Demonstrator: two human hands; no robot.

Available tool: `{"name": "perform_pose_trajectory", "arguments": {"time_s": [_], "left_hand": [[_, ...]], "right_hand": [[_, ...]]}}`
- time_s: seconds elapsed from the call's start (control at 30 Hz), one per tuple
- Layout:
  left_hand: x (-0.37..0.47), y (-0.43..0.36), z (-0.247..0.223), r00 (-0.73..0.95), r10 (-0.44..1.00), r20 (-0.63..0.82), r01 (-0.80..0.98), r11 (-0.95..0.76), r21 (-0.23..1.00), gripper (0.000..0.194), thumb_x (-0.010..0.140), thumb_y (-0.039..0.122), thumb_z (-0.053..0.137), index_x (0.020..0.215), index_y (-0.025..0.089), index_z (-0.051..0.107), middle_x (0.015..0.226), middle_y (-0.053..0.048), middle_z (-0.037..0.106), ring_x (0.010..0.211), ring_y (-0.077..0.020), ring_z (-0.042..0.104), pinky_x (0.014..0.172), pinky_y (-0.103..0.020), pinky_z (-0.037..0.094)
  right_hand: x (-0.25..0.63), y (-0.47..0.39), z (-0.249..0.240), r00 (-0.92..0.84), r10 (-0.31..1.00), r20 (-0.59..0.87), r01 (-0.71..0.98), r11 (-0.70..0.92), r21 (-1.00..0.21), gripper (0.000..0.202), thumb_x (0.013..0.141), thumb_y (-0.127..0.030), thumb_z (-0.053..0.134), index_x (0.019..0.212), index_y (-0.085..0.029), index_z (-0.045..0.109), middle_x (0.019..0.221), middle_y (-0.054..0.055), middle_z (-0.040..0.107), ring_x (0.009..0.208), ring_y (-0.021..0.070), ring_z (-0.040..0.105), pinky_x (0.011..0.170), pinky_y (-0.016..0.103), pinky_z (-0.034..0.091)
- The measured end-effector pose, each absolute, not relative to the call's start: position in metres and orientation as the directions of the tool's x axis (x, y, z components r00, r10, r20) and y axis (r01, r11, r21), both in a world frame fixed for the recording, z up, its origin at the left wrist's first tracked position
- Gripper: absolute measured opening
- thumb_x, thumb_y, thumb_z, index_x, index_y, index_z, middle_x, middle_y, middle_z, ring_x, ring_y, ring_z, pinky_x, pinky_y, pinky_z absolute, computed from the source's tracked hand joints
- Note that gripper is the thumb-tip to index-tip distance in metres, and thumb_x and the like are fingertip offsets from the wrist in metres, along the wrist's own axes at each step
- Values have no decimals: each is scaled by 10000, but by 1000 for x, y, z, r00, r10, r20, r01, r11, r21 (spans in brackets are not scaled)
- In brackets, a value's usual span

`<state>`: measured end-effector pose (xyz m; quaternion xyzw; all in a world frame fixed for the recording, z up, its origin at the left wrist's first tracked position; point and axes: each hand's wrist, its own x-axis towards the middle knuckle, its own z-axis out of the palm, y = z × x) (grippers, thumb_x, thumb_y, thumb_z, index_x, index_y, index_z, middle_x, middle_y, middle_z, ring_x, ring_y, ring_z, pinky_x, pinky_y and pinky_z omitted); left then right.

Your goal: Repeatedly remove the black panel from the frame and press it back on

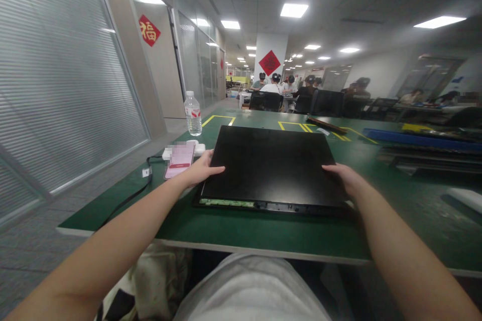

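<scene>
A flat black screen panel (271,165) lies in front of me over the green table (241,238). Along its near edge a green circuit strip (227,203) shows at the left. My left hand (205,167) grips the panel's left side, thumb on top and fingers beneath. At the right side my right hand (344,178) holds it the same way, its fingers mostly hidden under the edge.
Left of the panel are a phone (179,160), white plugs (199,149), a black cable (130,203) and a water bottle (193,114). A dark bar (327,125) lies behind it; a blue strip (422,140) and stacked panels are at right. People sit farther back.
</scene>
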<state>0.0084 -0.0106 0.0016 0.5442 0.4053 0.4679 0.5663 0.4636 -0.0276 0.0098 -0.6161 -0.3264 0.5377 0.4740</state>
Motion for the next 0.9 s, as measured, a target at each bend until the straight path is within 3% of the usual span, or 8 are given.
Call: {"name": "perform_pose_trajectory", "arguments": {"time_s": [0.43, 0.67, 0.9], "left_hand": [[6, -9, 0, 261, 964, 54, -82, -34, 996, 688, 660, 155, 875, 1205, 213, 459, 1162, -92, 726, 1122, -302, 693, 1033, -557, 505], [8, -9, 1, 258, 964, 65, -83, -45, 996, 718, 634, 172, 894, 1207, 226, 465, 1237, -110, 701, 1218, -324, 635, 1064, -567, 479], [7, -6, -3, 261, 963, 71, -83, -51, 995, 723, 634, 171, 890, 1213, 214, 459, 1221, -117, 705, 1167, -321, 667, 1051, -587, 482]], "right_hand": [[463, -28, 9, 192, 941, -279, -66, -271, -960, 400, 687, -186, 701, 1065, -275, 607, 743, 30, 724, 666, 260, 691, 631, 425, 569], [461, -30, 12, 171, 936, -309, -84, -298, -951, 431, 676, -180, 691, 1085, -269, 587, 726, 30, 713, 632, 262, 684, 609, 423, 563], [465, -28, 10, 174, 934, -310, -65, -304, -951, 441, 681, -192, 694, 1102, -268, 584, 740, 36, 718, 647, 270, 690, 611, 427, 562]]}}
